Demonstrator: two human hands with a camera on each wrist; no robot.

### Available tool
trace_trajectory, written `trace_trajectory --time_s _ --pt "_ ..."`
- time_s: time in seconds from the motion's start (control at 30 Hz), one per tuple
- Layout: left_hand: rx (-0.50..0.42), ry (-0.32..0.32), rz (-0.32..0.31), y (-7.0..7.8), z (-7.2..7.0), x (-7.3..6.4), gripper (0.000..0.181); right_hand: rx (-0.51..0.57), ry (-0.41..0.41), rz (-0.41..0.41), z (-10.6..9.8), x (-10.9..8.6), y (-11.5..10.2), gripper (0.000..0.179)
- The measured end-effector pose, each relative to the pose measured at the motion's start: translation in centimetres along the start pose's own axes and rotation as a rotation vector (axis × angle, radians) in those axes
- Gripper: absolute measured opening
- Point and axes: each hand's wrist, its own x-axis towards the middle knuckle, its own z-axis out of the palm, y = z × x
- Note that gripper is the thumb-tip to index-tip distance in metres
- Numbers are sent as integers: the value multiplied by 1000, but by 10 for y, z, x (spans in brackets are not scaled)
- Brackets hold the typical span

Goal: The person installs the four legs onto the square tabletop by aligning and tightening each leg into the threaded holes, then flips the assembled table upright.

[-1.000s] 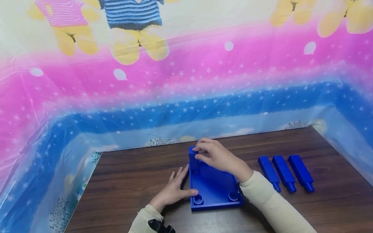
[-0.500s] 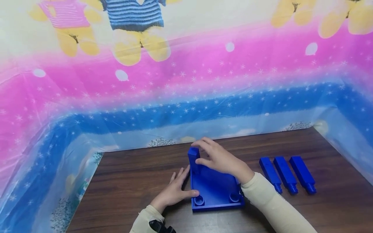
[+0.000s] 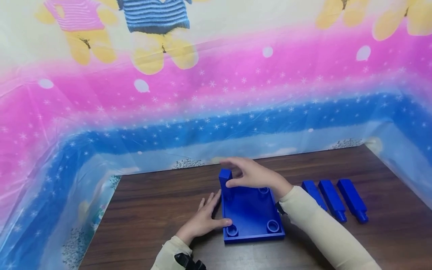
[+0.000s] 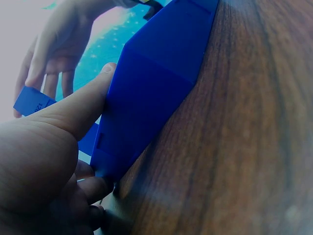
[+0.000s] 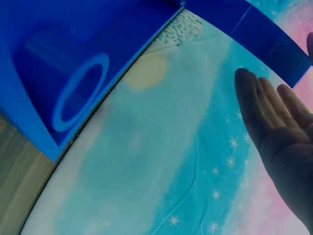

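A blue rectangular base (image 3: pixel 251 210) with a raised rim lies on the table, ring-shaped sockets at its corners. At its far left corner a blue square post (image 3: pixel 224 176) stands upright. My left hand (image 3: pixel 202 221) rests along the base's left side, thumb over the rim near the front socket (image 3: pixel 232 230) and fingers stretched along the outside. My right hand (image 3: pixel 254 174) is spread beside the post's top, thumb at its side. In the right wrist view the fingers (image 5: pixel 264 103) extend straight, apart from the post (image 5: pixel 274 44). Small markings show on the post (image 4: pixel 34 102) in the left wrist view.
Three similar blue posts (image 3: pixel 331 198) lie side by side on the right of the wooden table (image 3: pixel 152 202), their narrower threaded ends toward me; the right sleeve partly covers one. A patterned cloth (image 3: pixel 216 93) hangs behind the table's far edge.
My right hand's fingers have lifted off the post's top and straightened, while the thumb stays by it. The far right socket has come into view. The left hand keeps its place on the base.
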Motion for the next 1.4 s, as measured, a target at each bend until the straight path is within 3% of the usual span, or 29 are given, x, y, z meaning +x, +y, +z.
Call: trace_trajectory --time_s 0.17,0.43,1.03,1.2,1.4 --pt "-3 0 3 -2 0 2 109 68 -92 18 -3 13 2 71" --pt "9 -9 22 -2 -1 2 111 50 -128 19 -1 17 4 55" --pt "1 -5 12 -2 -1 0 111 -240 78 44 18 7 -13 50" --pt "0 -6 22 -2 -1 -1 111 -330 96 80 24 5 -22 51" --pt "3 -8 44 -2 -1 1 111 -294 81 93 21 1 -24 70"
